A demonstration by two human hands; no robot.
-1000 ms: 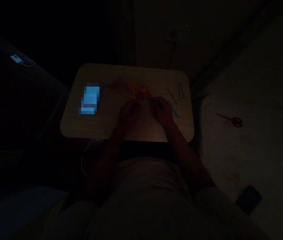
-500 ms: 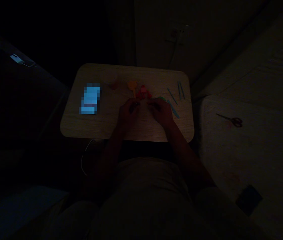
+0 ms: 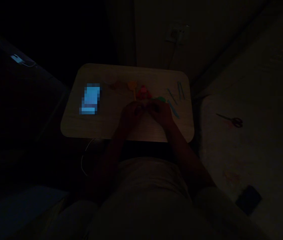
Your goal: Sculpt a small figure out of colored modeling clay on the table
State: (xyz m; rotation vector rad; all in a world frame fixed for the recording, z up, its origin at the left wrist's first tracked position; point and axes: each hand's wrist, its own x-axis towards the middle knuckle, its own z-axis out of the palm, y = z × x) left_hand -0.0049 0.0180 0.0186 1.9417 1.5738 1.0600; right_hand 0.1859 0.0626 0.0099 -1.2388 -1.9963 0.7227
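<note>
The picture is very dark. My left hand (image 3: 130,115) and my right hand (image 3: 161,112) meet over the table, fingers bent and pinched with the tips close together. A small dark purplish bit (image 3: 145,107) shows between them, too dim to name. Just beyond the fingertips lies a red shape (image 3: 144,92) with a pinkish top. To its left is an orange piece (image 3: 132,86) with a round head and a thin handle. A green piece (image 3: 161,99) lies behind my right hand, and a flat blue stick tool (image 3: 173,109) is beside it.
The wooden table (image 3: 93,128) has rounded corners. On it lie a lit, blurred screen (image 3: 90,99), thin blue sticks (image 3: 179,90) and a faint reddish piece (image 3: 113,86). Scissors (image 3: 235,121) and a dark square (image 3: 249,200) rest on the pale surface at right.
My left hand has moved slightly right, bringing its fingertips close to my right hand's. The purplish bit now shows between them. The other things stay in place.
</note>
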